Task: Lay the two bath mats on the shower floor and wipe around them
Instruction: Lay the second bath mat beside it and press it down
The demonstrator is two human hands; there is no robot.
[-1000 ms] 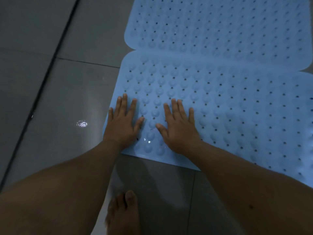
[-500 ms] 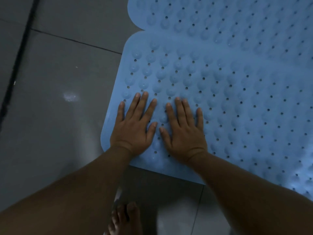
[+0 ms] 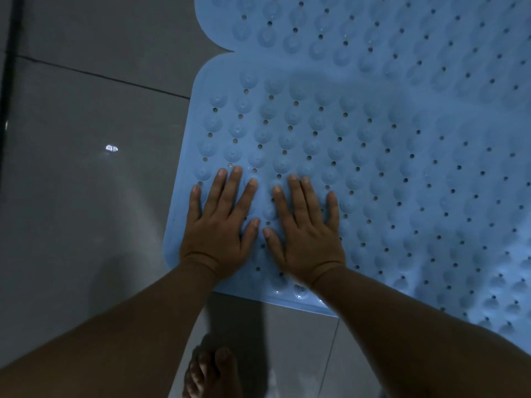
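Shower floor [image 3: 86,211]: grey tiles with dark grout lines fill the left half and lower middle of the frame; a small bright glint sits at centre left.
Near mat [image 3: 373,182]: blue, studded with bumps and drain holes, it lies flat from the centre to the right edge, its rounded corner at lower centre left.
Far mat [image 3: 344,24]: same blue pattern, across the top of the frame, its near edge meeting or slightly overlapping the near mat; which one I cannot tell.
Left hand [image 3: 218,228]: palm down on the near mat's lower left corner, fingers straight and spread, pressing.
Right hand [image 3: 304,234]: just beside the left hand, palm down, fingers straight and a little apart, thumbs almost touching.
Bare foot [image 3: 212,372]: on the tile at bottom centre, just short of the mat's edge.
Step in hand: seemingly pressing the near mat's corner onto the tile so it grips.
Progress: both mats appear laid; seating the rest of the mat likely remains.
Left to do: the wiping around them; no cloth is in view.
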